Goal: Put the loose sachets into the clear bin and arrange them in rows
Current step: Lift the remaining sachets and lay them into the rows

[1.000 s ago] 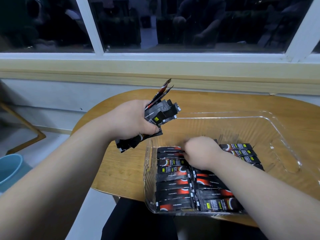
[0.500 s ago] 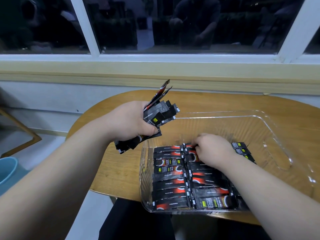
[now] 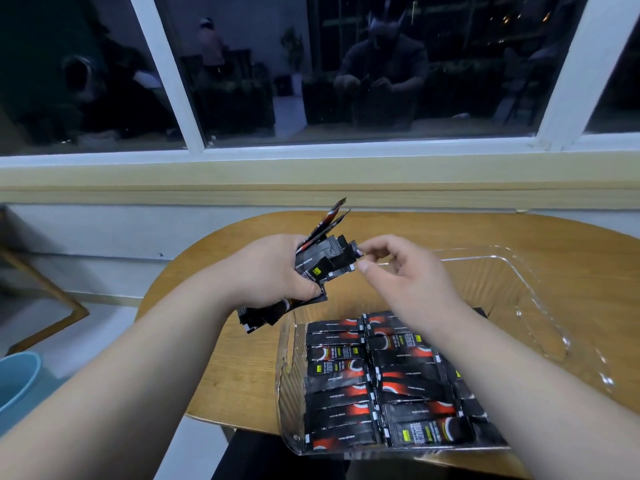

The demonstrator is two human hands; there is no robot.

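Note:
My left hand [image 3: 273, 271] grips a thick bundle of black and red sachets [image 3: 325, 261] above the table, just left of the clear bin [image 3: 540, 306]. My right hand [image 3: 408, 282] hovers over the bin's far left corner. Its thumb and forefinger are slightly apart at the right ends of the bundled sachets, and whether they touch a sachet is not clear. Inside the bin, several sachets [image 3: 346, 382] lie flat in rows along its near left part. My right forearm hides the right-hand rows.
The bin sits on a rounded wooden table [image 3: 242, 358] under a window sill [image 3: 311, 178]. A blue bucket [image 3: 17, 379] stands on the floor at the left, beside a wooden frame [image 3: 52, 299]. The bin's far right part holds no sachets.
My right hand has lifted off the rows in the bin and moved up and left to the bundle. My left hand still holds the bundle in about the same place.

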